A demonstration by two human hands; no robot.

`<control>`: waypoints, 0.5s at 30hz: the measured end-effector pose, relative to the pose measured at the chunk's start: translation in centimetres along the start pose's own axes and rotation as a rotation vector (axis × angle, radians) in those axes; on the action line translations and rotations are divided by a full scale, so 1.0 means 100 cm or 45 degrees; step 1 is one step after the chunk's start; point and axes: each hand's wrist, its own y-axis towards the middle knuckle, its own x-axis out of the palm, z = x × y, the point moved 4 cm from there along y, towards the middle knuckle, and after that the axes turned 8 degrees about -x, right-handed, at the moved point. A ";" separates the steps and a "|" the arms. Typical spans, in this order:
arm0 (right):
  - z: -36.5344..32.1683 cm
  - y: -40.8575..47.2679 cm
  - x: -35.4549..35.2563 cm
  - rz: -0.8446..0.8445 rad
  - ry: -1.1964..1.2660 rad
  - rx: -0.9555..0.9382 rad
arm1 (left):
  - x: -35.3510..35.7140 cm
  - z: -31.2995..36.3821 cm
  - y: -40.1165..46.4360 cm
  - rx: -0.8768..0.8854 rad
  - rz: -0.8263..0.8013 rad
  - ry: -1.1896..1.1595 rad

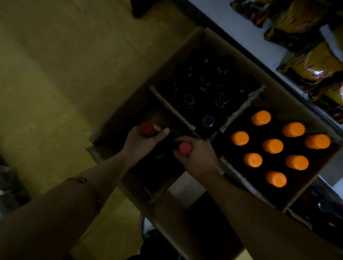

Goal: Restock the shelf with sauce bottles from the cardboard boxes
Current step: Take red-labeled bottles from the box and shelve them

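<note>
The likeliest trouble here is a bottle slipping or catching on the way out: both hands grip only near the caps, the lower-left compartment of the cardboard box is deep in shadow, and the corrugated divider runs close beside both grips, so a bottle drawn up at a slant could snag its edge or knock its neighbour. Lifting two at once also leaves no free hand to steady the box. The left hand, left of the frame's centre, has its fingers curled round the neck of a red-capped bottle, thumb stretched across beside the cap. The right hand, just to its right, is closed round a second red-capped bottle, whose cap pokes out between thumb and fingers. The bodies of both bottles are lost in the dark, so I cannot tell whether they have left the box floor. To the right, a compartment holds eight orange-capped bottles; the upper one holds dark-capped bottles. The shelf crosses the upper right, carrying yellow packets.
</note>
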 end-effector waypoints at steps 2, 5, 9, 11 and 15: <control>-0.024 -0.015 -0.021 0.036 0.106 -0.112 | -0.019 0.006 -0.029 -0.057 0.034 -0.092; -0.065 -0.037 -0.058 0.135 0.272 -0.199 | -0.043 0.025 -0.071 -0.009 0.055 -0.170; -0.116 -0.074 -0.111 0.241 0.545 -0.149 | -0.065 0.067 -0.132 0.161 0.021 -0.141; -0.140 -0.096 -0.137 0.262 0.543 -0.178 | -0.074 0.096 -0.163 0.276 0.020 -0.136; -0.186 -0.149 -0.192 0.401 0.568 -0.276 | -0.095 0.159 -0.227 0.536 0.004 -0.233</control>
